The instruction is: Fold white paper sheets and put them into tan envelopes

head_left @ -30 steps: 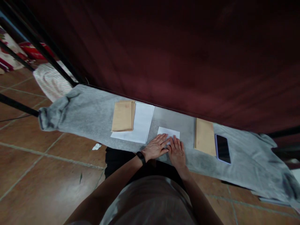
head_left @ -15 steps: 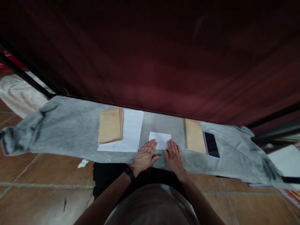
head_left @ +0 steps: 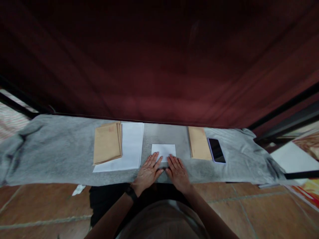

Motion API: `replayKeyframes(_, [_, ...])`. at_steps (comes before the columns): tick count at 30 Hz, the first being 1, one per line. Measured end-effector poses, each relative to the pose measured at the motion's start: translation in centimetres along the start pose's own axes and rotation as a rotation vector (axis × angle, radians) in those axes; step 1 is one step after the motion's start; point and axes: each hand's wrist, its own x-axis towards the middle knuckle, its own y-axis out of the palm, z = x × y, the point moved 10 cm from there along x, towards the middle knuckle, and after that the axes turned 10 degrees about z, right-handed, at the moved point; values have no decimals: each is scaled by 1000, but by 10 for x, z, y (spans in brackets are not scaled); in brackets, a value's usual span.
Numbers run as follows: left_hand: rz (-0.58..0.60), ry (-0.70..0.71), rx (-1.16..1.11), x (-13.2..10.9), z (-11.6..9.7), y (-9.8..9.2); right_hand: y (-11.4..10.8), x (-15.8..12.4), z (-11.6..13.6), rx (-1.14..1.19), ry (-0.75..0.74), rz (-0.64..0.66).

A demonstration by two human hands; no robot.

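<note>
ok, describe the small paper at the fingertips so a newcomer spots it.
Find the long grey cloth below the dark red backdrop. Near its middle, the left hand and right hand touch a small white paper. It is smaller than the white sheet to its left and, unlike the brown stacks, white.

Dark red fabric-like backdrop (head_left: 159, 66) with faint diagonal streaks, palest along its lower part, long narrow grey cloth-covered table (head_left: 67, 142), dark straight bars (head_left: 284, 107) at either side, brown-orange floor tiles (head_left: 50, 202), pale grout lines (head_left: 47, 222), dim light.
</note>
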Motion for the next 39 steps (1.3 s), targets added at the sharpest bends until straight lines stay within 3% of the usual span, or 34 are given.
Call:
replayKeyframes(5, [-19,-97,0,11,-2,4,1,-6,-10,-12,19,-7])
replayKeyframes(10, [-21,-69,-53,50,-21,8,5,-5,-9,-24,30,-33])
replayKeyframes(13, [-27,-82,-45,63,-18,12,4,-6,-8,-28,23,-59])
replayKeyframes(21, [-54,-213,8,49,19,18,-4,11,-16,36,5,18])
replayKeyframes(28, [-63,-183,5,48,17,17,7,54,-13,18,-20,22])
replayKeyframes(35, [-107,-292,18,40,28,14,11,50,-38,18,42,-15])
replayKeyframes(39, [-94,-344,31,45,25,16,10,49,-42,30,64,-21])
